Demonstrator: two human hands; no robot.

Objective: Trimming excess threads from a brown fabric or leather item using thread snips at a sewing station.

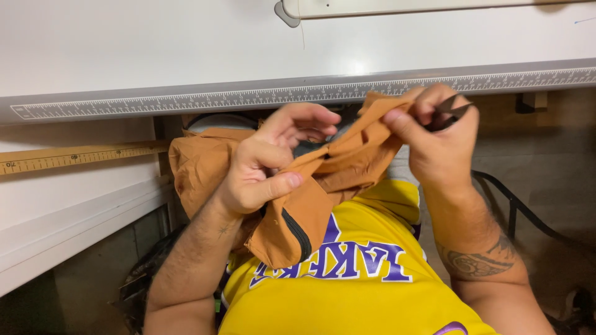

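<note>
In the head view, both hands are raised in front of the person's chest, just below the edge of a white table [155, 49]. Between them hangs a piece of tan-orange fabric [323, 180] with a short black zipper [297, 231] sewn near its lower edge.

The left hand [264, 164] is closed on the fabric at its middle: the thumb presses the cloth against the side of the forefinger, while the other fingers curl loosely above, not fully clenched. Below this grip the fabric drops in a folded flap over the yellow jersey [354, 291], touching it. More of the same cloth bunches behind the left wrist, toward the table's underside.

The right hand [434, 133] pinches the upper corner of the fabric between thumb and forefinger, pulling it taut toward the left hand. The same hand also holds small dark thread snips [448, 115], tucked in the curled fingers, blades pointing away to the right. The fabric stretches between the two grips, with the right grip higher and close under the table's edge.

A grey measuring rule [279, 94] runs along the table's front edge, just above the hands. A yellow wooden ruler [74, 158] lies on a lower surface to the left, well apart from the fabric.
</note>
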